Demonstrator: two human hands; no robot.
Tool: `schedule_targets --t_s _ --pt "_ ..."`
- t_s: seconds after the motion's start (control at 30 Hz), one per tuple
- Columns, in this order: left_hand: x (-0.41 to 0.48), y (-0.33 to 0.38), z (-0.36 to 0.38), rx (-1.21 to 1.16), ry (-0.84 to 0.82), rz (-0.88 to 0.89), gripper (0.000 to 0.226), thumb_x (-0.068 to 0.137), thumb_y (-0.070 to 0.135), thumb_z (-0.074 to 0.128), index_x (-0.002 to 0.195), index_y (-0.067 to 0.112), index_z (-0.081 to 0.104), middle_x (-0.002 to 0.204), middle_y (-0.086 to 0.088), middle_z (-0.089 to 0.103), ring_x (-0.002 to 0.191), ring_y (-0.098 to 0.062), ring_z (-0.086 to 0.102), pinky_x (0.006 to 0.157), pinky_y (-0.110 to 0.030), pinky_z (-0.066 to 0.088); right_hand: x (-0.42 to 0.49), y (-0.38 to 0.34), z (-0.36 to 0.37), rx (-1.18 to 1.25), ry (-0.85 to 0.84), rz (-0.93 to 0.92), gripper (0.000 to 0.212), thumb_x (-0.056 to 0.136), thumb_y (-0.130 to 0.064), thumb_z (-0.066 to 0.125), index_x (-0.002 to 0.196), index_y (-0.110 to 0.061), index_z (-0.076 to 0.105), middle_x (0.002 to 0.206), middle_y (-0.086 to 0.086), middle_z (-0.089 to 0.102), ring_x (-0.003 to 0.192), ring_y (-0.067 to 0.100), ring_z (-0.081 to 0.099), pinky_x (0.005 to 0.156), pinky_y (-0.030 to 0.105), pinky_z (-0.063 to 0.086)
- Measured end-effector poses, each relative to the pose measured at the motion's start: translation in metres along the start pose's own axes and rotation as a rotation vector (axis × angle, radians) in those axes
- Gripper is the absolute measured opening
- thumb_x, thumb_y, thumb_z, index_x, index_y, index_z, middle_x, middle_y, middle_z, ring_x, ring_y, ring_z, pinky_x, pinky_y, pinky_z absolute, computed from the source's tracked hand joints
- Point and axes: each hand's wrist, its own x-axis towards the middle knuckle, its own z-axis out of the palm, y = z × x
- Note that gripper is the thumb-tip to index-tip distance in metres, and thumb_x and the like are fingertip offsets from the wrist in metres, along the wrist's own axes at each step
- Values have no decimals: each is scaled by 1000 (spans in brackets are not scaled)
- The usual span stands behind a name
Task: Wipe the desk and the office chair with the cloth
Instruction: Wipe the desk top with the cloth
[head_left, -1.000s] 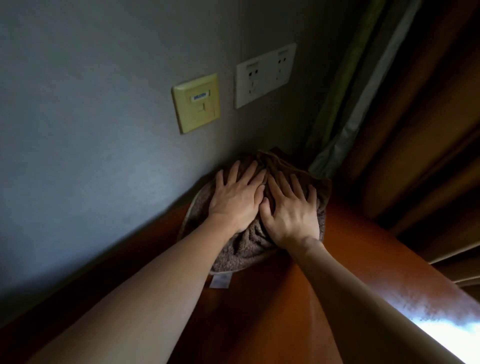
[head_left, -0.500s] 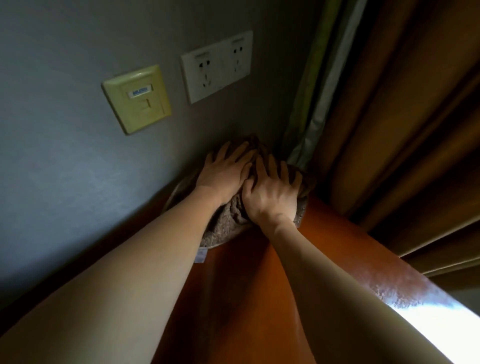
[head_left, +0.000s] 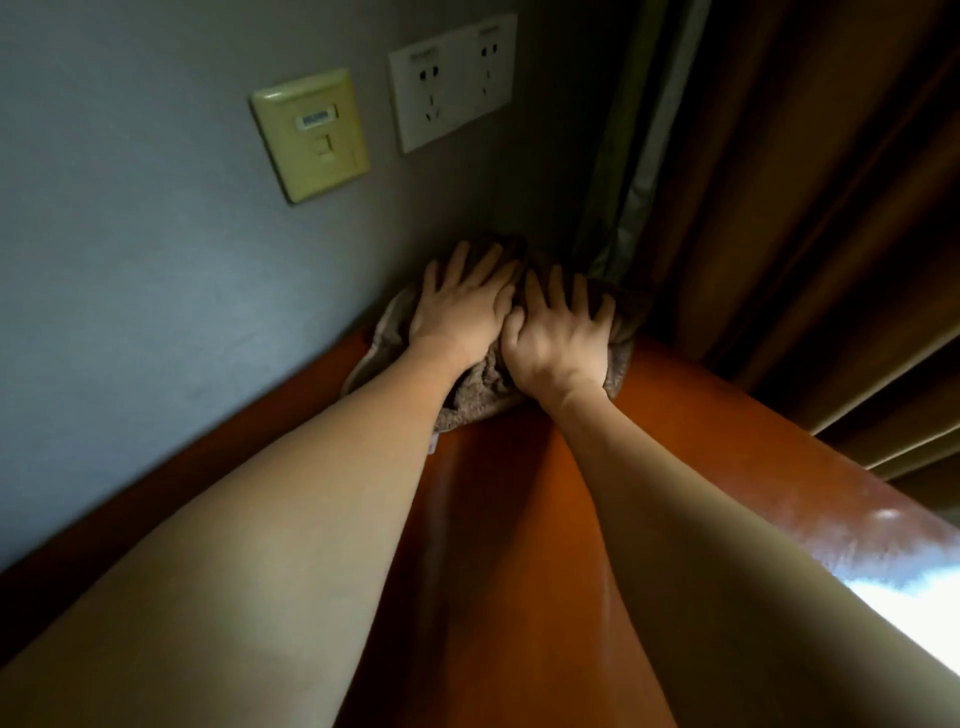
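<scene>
A brown terry cloth (head_left: 480, 389) lies bunched in the far corner of the orange-brown wooden desk (head_left: 493, 519), against the grey wall and the curtain. My left hand (head_left: 462, 309) presses flat on the cloth with spread, straight fingers. Beside it, touching it, my right hand (head_left: 558, 338) presses on the cloth with its fingers bent into the fabric. A small white label of the cloth peeks out under my left forearm. The office chair is out of view.
On the grey wall above hang a yellowed data socket plate (head_left: 311, 135) and a white double power socket (head_left: 452, 80). Brown curtains (head_left: 779, 208) with a grey-green lining edge (head_left: 631, 156) hang right of the corner. Bright glare lies on the desk's right edge.
Both hands have pushed the cloth deeper into the corner, up against the wall and curtain. The right hand's fingers have bent more into the fabric.
</scene>
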Motion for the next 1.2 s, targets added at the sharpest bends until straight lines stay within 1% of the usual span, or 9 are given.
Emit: schedule_targets --t_s 0.1,0.17,0.4,0.5,0.6,0.8,1.07,1.2 --pt "-23 9 0 -22 8 -39 56 105 46 26 159 38 11 168 12 4 154 -25 -5 123 -53 0 -20 5 -6 -21 -8 -18 63 99 -46 20 157 -22 28 164 9 26 151 33 18 119 58 11" --pt "-42 13 1 -13 16 -60 56 105 47 24 159 38 10 168 12 4 154 -23 -7 123 -51 -1 -34 7 -11 -34 -40 -28 64 100 -47 18 159 -23 23 166 8 21 152 32 14 120 58 9" --pt "-112 30 2 -34 -4 -91 54 108 45 14 159 38 0 168 15 -6 154 -19 -16 124 -49 -4 -101 11 -23 -32 -83 -60 65 100 -49 13 161 -25 12 169 5 9 155 28 2 123 55 1" --pt "-142 39 2 -51 -4 -95 52 108 44 12 159 37 0 168 14 -7 153 -18 -17 124 -47 -4 -130 13 -29 -36 -94 -62 64 102 -50 12 161 -26 10 169 4 6 155 27 -1 124 54 0" --pt "-170 46 1 -72 10 -98 52 108 42 11 159 36 3 168 15 -5 154 -17 -16 125 -46 -3 -157 12 -32 -27 -106 -59 63 103 -49 11 161 -26 8 169 3 3 155 26 -4 124 52 -3" --pt "-250 56 1 -95 40 -108 52 108 41 12 159 35 10 168 14 1 154 -16 -12 125 -45 -1 -230 3 -43 -29 -153 -64 61 104 -49 10 161 -27 5 169 1 0 155 24 -6 124 52 -2" --pt "-357 64 -8 -78 -8 -120 54 106 43 9 160 34 7 168 12 -2 154 -16 -14 125 -47 -2 -331 -14 -63 -45 -212 -86 60 106 -47 10 161 -26 3 169 1 -2 155 25 -6 124 52 2" --pt "-396 63 -9 -75 -1 -119 55 106 42 8 160 33 8 168 11 -2 154 -16 -14 125 -46 -1 -367 -24 -69 -43 -224 -94 59 106 -46 11 161 -26 2 169 2 -2 155 26 -7 124 51 0"
